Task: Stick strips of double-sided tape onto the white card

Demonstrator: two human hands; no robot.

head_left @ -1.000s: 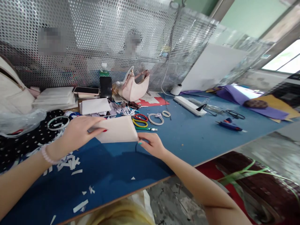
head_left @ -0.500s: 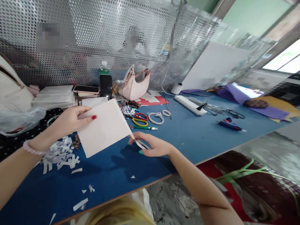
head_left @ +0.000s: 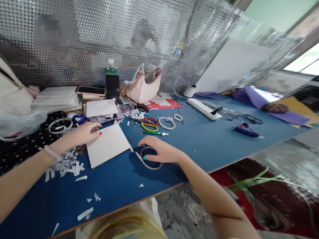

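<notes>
A white square board (head_left: 108, 146) lies on the blue table, near its left-hand side. My left hand (head_left: 86, 134) rests at its upper left edge, thumb on the board and fingers loosely apart. From the board's right corner a narrow pale strip runs to a roll of tape (head_left: 152, 168), which lies flat on the table. Over this roll is my right hand (head_left: 161, 151), fingers spread from the thumb, the thumb near the ring's left side. Part of the roll is hidden under the hand.
Paper scraps (head_left: 72, 166) are heaped left of the board. Behind it lie scissors (head_left: 149, 124), a green cutter (head_left: 154, 133), another roll (head_left: 166, 123) and a stack of white boards (head_left: 101, 108). A glue gun (head_left: 246, 130) and a power strip (head_left: 203, 109) are to the right.
The board has come down from a raised, tilted hold onto the table. The tape roll now lies flat, and my right hand's fingers have spread above it. My left hand's grip has loosened.
</notes>
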